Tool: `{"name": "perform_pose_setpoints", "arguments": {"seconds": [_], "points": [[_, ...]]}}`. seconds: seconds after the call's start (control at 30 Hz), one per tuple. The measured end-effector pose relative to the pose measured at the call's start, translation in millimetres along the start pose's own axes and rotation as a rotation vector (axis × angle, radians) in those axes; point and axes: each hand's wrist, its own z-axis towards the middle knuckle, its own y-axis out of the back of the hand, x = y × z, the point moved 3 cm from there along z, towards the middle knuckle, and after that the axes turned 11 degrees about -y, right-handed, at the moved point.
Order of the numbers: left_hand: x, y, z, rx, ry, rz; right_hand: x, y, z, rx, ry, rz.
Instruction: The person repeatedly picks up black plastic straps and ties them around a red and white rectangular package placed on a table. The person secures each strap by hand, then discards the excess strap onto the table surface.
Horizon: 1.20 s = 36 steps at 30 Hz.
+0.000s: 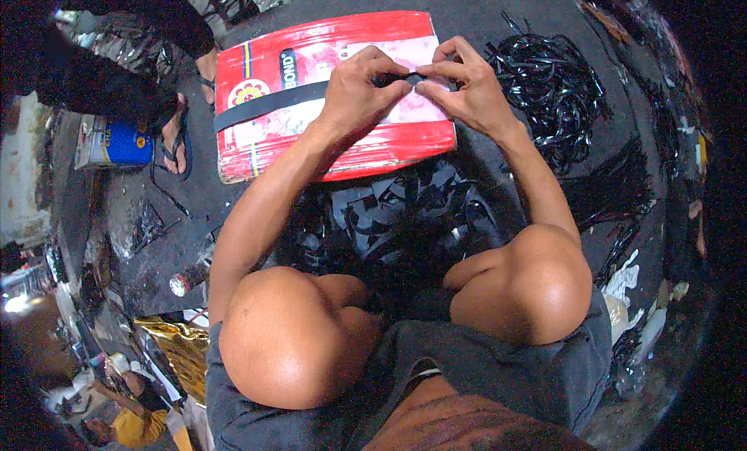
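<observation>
A red and white rectangular slab (pixel 327 40) with worn printing lies in front of my bent knees. A flat black band (pixel 280 105) runs across it from its left edge to beneath my left hand. Over the slab's right half, my left hand (pixel 354 89) is closed, thumb and fingers pinching a thin black strip (pixel 418 76). My right hand (pixel 469 85) pinches the same short piece from the other side, fingertips almost meeting the left ones. Whether this piece joins the band is hidden by my left hand.
A tangled heap of shiny black strips (pixel 548 93) lies right of the slab. Black cut pieces (pixel 377 210) are piled between it and my legs. Another person's sandalled foot (pixel 176 136) and a blue tin (pixel 124 142) are at left. Gold foil (pixel 177 350) lies by my left knee.
</observation>
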Motion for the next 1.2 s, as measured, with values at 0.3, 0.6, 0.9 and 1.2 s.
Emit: {"name": "perform_pose_setpoints", "arguments": {"seconds": [0.3, 0.6, 0.9, 1.2], "points": [[-1, -1, 0, -0.008, 0.029, -0.008, -4, -4, -1, -0.058, -0.012, 0.015], [4, -2, 10, 0.008, 0.098, 0.059, -19, -19, 6, -0.111, -0.328, 0.084], [17, -8, -9, -0.101, -0.097, 0.173, -39, -45, 6, -0.082, -0.426, 0.440], [16, -12, -12, -0.163, -0.047, 0.157, -33, -40, 1, -0.137, -0.413, 0.296]]}}
